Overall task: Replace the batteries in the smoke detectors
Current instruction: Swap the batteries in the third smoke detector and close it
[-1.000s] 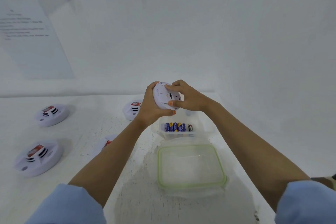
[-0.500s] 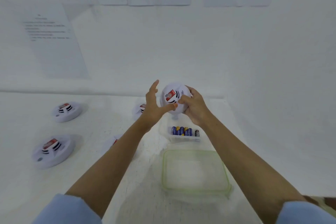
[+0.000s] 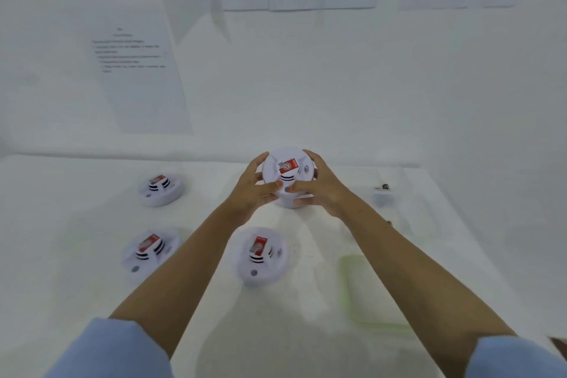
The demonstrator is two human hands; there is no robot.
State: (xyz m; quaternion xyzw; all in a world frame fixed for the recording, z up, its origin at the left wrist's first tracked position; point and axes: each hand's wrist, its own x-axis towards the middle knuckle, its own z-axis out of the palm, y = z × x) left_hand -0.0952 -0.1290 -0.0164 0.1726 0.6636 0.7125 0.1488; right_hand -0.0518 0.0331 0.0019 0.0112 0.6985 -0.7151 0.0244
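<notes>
The white table (image 3: 76,301) fills the lower frame, its far edge meeting the wall mid-frame, with open room at lower left. A green-rimmed clear plastic lid (image 3: 368,301) lies lower right. Above it a clear plastic box (image 3: 408,202) holds small dark items, too blurred to name. Three round white smoke detectors (image 3: 161,190) sit left of centre. At centre, the left hand (image 3: 251,190) and right hand (image 3: 322,190) clasp a fourth red-labelled smoke detector (image 3: 287,172), fingers curled round its rim.

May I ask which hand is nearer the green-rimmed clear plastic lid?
Right. The right hand is beyond the lid, on the white round smoke detector; the left hand, farther left.
</notes>
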